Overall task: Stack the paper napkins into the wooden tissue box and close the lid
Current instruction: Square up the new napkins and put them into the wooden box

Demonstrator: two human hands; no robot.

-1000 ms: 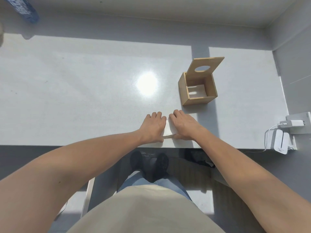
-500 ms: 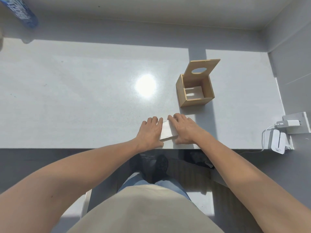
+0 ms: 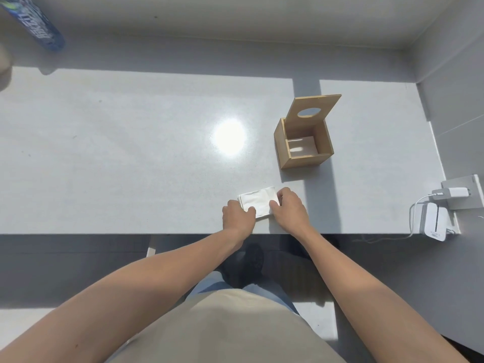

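A: The napkins (image 3: 258, 201) lay in a small white pile near the front edge of the desk (image 3: 117, 153), well apart from the wooden box (image 3: 303, 145), which stood at about one o'clock from them with its lid (image 3: 313, 108) tipped up and back.

B: How did the hands sit on it?

A: The left hand (image 3: 238, 214) was curled at the pile's seven o'clock corner, thumb on top of the paper. The right hand (image 3: 286, 205) cupped the three o'clock edge, fingers bent over it. Both pinched the pile from opposite sides; both forearms reached in low from the desk's near edge.

B: So what would doing it well ask for?

A: I'd judge the step was squaring and gathering the pile before lifting. Loose sheets slide and fan, so press the edges flush, get the fingers under, and keep thumbs down on top. Carry it level towards one o'clock and lower it flat; the opening looked only a little wider than the pile.

B: And the box?

A: Nearly empty, as far as I could tell; something pale showed at the bottom.
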